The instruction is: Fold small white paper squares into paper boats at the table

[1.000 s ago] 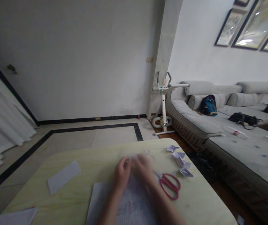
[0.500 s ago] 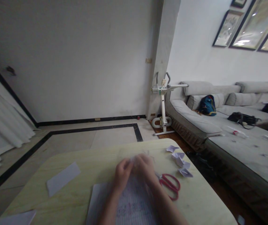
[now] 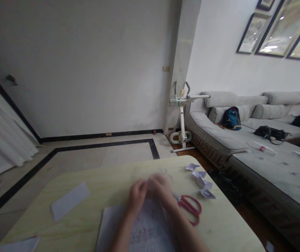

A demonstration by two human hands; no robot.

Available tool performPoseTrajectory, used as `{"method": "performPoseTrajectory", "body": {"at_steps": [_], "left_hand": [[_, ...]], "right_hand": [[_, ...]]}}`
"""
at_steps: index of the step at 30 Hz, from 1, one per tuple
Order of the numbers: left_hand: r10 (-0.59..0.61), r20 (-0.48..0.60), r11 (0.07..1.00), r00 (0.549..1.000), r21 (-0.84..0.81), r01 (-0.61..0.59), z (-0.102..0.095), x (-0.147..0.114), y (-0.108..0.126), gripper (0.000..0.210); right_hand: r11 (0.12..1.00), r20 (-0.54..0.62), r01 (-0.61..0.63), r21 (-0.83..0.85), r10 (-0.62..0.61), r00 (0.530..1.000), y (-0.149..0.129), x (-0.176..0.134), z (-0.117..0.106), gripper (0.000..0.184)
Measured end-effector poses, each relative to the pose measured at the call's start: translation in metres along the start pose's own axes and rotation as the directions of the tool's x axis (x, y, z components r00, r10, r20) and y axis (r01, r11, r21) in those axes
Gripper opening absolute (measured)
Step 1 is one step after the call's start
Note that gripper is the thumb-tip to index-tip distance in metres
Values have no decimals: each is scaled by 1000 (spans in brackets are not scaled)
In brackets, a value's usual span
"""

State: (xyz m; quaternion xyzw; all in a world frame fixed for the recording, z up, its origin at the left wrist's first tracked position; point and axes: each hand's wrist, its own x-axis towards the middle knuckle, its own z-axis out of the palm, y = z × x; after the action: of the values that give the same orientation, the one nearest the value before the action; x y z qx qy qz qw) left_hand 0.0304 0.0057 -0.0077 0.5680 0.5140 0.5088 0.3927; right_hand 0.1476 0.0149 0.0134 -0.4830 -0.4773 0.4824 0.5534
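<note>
My left hand (image 3: 137,194) and my right hand (image 3: 160,189) meet above the far end of a lined notebook (image 3: 146,232) with handwriting on it. The fingers of both are closed around a small white piece of paper, mostly hidden by them; my right hand is smeared by motion. Just right of my right wrist lie red-handled scissors (image 3: 191,207), their blades partly behind the wrist. Beyond them, several small folded paper shapes (image 3: 201,181) sit along the table's right side.
On the pale wooden table (image 3: 99,189), a white paper strip (image 3: 70,201) lies at left and more paper (image 3: 18,245) at the near left corner. Small scraps (image 3: 164,172) lie behind my hands. A grey sofa (image 3: 267,182) stands right, an exercise machine (image 3: 182,119) beyond.
The hands stay at nearly the same spot, with the right one still blurred as it moves over the paper. The view shifts slightly; the scissors and folded shapes lie where they were.
</note>
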Motion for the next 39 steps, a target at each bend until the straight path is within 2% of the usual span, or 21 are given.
{"method": "performPoseTrajectory", "body": {"at_steps": [6,9,13,19,26,31,34,39], "left_hand": [[5,3,1000,1000,-14,-5,-1,-4,7,29],[9,53,999,999,-46,-6,0,-5,7,27],[19,59,1000,998,-20,-18,2,-3,2,28],[28,68,999,997,32,-30,1,-4,5,30],[31,64,999,997,14,-32,4,-3,4,25],[54,57,998,997,38,-57,4,-3,0,24],[31,65,1000,997,4,-31,3,-2,0,24],[-78,-3,994,997,-79,78,-1,0,3,28]], "right_hand": [[1000,76,-20,23,19,997,1,-1,-1,17],[999,44,-19,51,17,999,9,3,-3,21],[993,20,-60,104,59,998,15,6,-4,20],[999,17,-21,-34,22,1000,10,3,-3,13],[994,25,-25,102,22,999,11,5,-8,16],[996,5,-17,86,16,1000,19,10,-8,17],[999,29,-35,40,34,999,20,10,-7,17],[999,32,-9,34,8,999,11,7,-9,19]]}}
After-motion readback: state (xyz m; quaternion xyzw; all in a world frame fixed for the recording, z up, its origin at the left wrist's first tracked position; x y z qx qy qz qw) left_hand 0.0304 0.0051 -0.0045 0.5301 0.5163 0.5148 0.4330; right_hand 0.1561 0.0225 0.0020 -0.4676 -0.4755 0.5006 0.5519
